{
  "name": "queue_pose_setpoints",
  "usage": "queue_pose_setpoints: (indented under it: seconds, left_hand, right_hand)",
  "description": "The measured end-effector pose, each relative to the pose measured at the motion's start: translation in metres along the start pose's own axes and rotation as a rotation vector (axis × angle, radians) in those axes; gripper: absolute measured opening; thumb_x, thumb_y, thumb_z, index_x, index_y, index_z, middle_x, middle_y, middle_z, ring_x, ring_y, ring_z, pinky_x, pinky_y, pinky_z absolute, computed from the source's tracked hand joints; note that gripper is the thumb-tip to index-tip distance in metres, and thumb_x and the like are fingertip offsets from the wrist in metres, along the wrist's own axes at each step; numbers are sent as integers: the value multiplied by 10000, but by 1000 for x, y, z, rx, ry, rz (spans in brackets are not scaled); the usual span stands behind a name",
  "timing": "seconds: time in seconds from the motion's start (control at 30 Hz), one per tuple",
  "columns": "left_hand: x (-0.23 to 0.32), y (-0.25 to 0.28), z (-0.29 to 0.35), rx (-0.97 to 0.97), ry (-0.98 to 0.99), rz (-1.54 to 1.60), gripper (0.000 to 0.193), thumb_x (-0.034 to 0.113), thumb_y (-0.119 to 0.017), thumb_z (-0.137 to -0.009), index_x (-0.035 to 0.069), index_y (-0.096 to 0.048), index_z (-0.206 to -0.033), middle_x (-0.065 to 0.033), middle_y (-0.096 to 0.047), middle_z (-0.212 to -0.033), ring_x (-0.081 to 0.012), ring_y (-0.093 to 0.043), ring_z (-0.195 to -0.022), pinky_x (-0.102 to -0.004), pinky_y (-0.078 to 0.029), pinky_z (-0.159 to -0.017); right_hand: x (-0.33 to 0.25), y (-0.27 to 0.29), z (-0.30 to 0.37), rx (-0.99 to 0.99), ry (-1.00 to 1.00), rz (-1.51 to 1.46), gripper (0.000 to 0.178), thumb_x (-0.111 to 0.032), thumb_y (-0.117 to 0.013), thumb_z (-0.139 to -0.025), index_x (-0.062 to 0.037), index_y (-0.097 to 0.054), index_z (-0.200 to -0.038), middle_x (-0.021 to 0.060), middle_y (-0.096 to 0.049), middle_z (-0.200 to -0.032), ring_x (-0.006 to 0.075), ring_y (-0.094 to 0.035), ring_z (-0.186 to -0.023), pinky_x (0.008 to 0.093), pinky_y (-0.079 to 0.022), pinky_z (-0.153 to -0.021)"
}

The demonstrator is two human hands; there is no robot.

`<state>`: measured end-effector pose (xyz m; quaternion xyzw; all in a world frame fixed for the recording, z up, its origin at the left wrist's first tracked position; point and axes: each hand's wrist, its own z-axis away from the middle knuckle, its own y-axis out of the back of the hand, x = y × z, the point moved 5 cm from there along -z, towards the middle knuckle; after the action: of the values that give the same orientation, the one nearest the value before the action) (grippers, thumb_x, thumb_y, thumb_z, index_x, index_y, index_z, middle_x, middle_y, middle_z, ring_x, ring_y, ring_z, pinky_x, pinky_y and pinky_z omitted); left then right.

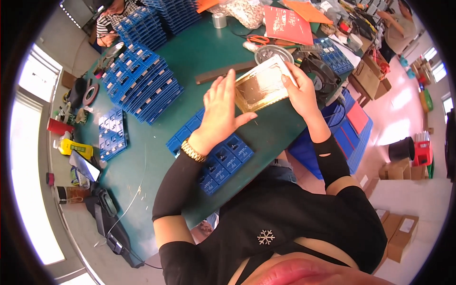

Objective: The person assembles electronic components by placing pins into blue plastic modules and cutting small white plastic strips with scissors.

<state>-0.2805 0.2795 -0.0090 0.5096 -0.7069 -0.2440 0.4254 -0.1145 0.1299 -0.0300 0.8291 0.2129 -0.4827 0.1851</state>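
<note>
A shallow rectangular metal tray (262, 84), gold and silver and very shiny, is held tilted above the table. Closed on its right end is my right hand (302, 93), with the thumb on top at the rim. My left hand (218, 110) is open beside the tray's left edge, fingers stretched out and thumb apart; whether it touches the edge I cannot tell. Below that hand and wrist lies a blue sheet of square panels (223, 161) with dark cut-outs, partly hidden by my left arm.
Tall stacks of blue panels (140, 85) stand at the left. Behind the tray are a flat bar (223, 72), a round metal dish (274, 53) and orange-handled pliers (259, 40). A black fan (320, 73) stands right. Another person (114, 21) sits far left, one more (401, 31) far right.
</note>
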Motion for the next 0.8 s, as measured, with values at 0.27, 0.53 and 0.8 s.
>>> queue_pose_setpoints:
  seconds: [0.27,0.53,0.8]
  left_hand:
    - [-14,44,76,-33,122,-126,454,194,-748,-762,86,-608,-1180,-191,-428,-1360,-442,-330,-1293,-523,-295,-1057]
    - [-56,46,116,67,253,72,333,248,-652,-868,64,-617,-1143,-173,-472,-1322,-362,-423,-1247,-464,-300,-1065]
    - [-51,37,114,-57,157,-153,340,302,-633,-874,66,-635,-1120,-115,-549,-1245,-319,-455,-1219,-452,-343,-1013]
  right_hand:
    - [-9,-11,11,47,254,312,408,54,-561,-841,23,-550,-1248,174,-657,-1121,168,-647,-1009,294,-500,-855]
    - [-30,-33,19,-40,506,438,386,-3,-605,-887,31,-542,-1266,136,-635,-1205,181,-613,-1089,285,-461,-931]
    - [-53,-38,33,-99,758,650,458,120,-531,-787,31,-565,-1235,164,-652,-1159,280,-660,-1019,313,-501,-880]
